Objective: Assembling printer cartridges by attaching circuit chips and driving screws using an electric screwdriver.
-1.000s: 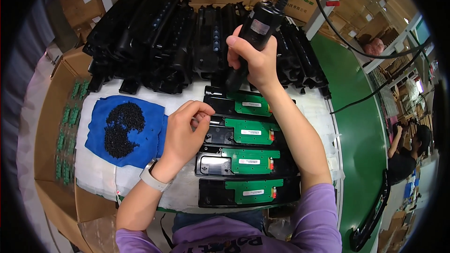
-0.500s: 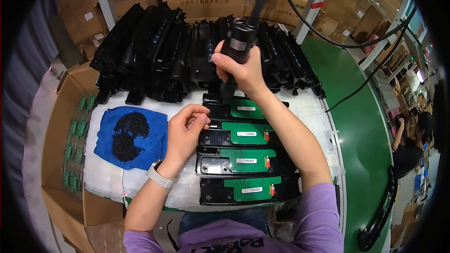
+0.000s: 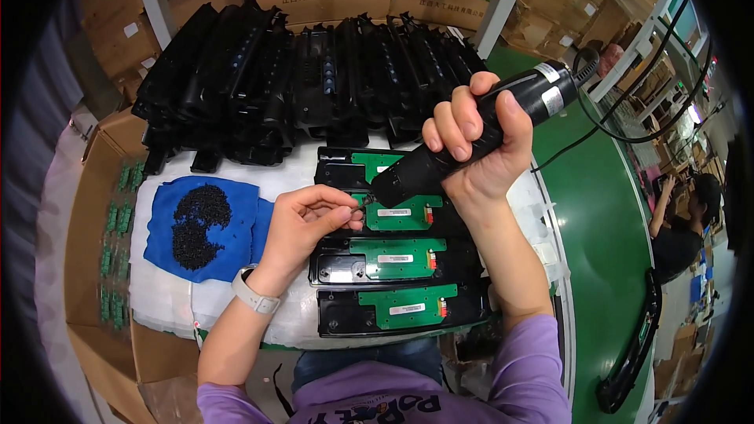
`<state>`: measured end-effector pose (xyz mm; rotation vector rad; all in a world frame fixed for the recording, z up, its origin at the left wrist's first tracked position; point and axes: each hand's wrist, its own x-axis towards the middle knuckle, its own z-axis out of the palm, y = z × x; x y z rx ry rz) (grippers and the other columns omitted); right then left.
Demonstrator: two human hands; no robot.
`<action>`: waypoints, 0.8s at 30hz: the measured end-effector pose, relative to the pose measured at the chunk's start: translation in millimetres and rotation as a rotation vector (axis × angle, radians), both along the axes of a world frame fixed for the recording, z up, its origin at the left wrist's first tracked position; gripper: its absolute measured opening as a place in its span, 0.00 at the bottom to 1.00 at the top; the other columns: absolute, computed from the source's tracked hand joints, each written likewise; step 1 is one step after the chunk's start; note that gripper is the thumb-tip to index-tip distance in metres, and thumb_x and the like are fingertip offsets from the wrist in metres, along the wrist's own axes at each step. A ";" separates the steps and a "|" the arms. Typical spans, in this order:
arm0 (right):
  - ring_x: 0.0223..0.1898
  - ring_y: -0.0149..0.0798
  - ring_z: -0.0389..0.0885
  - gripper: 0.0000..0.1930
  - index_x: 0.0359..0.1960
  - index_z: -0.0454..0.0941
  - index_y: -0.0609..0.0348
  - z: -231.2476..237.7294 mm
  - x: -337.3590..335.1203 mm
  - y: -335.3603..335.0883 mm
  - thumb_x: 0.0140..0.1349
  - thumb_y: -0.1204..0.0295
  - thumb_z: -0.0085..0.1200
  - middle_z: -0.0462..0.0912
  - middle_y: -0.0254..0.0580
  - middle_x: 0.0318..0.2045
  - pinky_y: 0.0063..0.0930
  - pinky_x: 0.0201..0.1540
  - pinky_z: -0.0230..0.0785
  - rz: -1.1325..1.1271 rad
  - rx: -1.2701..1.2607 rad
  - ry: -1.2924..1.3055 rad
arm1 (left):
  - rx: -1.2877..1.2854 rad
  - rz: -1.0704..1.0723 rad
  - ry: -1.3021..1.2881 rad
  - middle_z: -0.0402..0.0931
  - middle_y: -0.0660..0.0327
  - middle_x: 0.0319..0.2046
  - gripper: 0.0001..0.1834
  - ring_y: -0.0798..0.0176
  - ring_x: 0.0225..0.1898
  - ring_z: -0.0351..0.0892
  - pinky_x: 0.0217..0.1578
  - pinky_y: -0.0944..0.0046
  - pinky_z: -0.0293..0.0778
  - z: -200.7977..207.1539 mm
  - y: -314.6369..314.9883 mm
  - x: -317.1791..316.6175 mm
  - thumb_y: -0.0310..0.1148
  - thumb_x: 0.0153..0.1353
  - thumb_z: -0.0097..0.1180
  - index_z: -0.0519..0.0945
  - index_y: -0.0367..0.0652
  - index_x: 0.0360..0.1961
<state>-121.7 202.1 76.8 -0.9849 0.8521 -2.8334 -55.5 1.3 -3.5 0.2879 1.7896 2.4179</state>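
Note:
My right hand (image 3: 483, 133) is wrapped round a black electric screwdriver (image 3: 542, 90), tilted so its nose points down and left. That nose hangs over the left end of a green circuit board (image 3: 397, 217), lying in a black plastic panel. My left hand (image 3: 310, 216) has thumb and fingertips pinched together right by the driver's tip; whatever is between them is too small to make out. Two more green boards, the nearer board (image 3: 404, 310) and the middle board (image 3: 397, 259), lie in panels towards me. A further one is partly covered by the screwdriver.
On the left, a blue cloth (image 3: 239, 247) carries a heap of small black screws (image 3: 200, 228). Beside it stands a cardboard box (image 3: 90, 267) with green boards. Black plastic housings (image 3: 228, 86) are piled along the back. A cable trails off right, where another person (image 3: 683, 228) sits.
The screwdriver has swung from upright over the farthest panel to a slant, its nose now by my left fingertips. My left hand has closed into a pinch over the second panel.

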 end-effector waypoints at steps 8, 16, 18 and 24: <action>0.14 0.30 0.64 0.10 0.37 0.68 0.55 -1.0 0.2 1.0 0.62 0.63 0.45 0.68 0.32 0.16 0.30 0.24 0.64 -0.008 0.002 -0.010 | 0.115 -0.027 -0.092 0.80 0.54 0.33 0.06 0.65 0.34 0.82 0.39 0.69 0.78 -0.5 0.4 2.9 0.20 0.58 0.55 0.78 0.32 0.37; 0.14 0.29 0.64 0.09 0.38 0.68 0.56 -2.5 8.4 -4.2 0.61 0.66 0.45 0.67 0.34 0.17 0.30 0.24 0.64 -0.002 0.062 0.021 | 0.005 -0.051 -0.039 0.80 0.54 0.32 0.07 0.65 0.34 0.81 0.39 0.70 0.78 -2.4 -1.1 2.2 0.19 0.56 0.58 0.78 0.31 0.36; 0.13 0.30 0.64 0.09 0.38 0.68 0.57 -2.7 10.6 -3.0 0.61 0.66 0.45 0.66 0.34 0.16 0.29 0.24 0.64 -0.014 0.103 -0.011 | -0.006 -0.053 -0.021 0.80 0.54 0.32 0.06 0.65 0.34 0.81 0.39 0.70 0.78 -8.4 3.4 2.0 0.19 0.55 0.58 0.77 0.31 0.36; 0.15 0.27 0.63 0.11 0.39 0.69 0.57 -3.8 16.1 -7.7 0.63 0.63 0.45 0.65 0.31 0.17 0.28 0.25 0.63 -0.051 0.124 -0.075 | 0.004 -0.065 -0.092 0.80 0.54 0.35 0.09 0.65 0.37 0.81 0.39 0.69 0.77 -6.1 1.4 9.0 0.18 0.54 0.58 0.76 0.32 0.37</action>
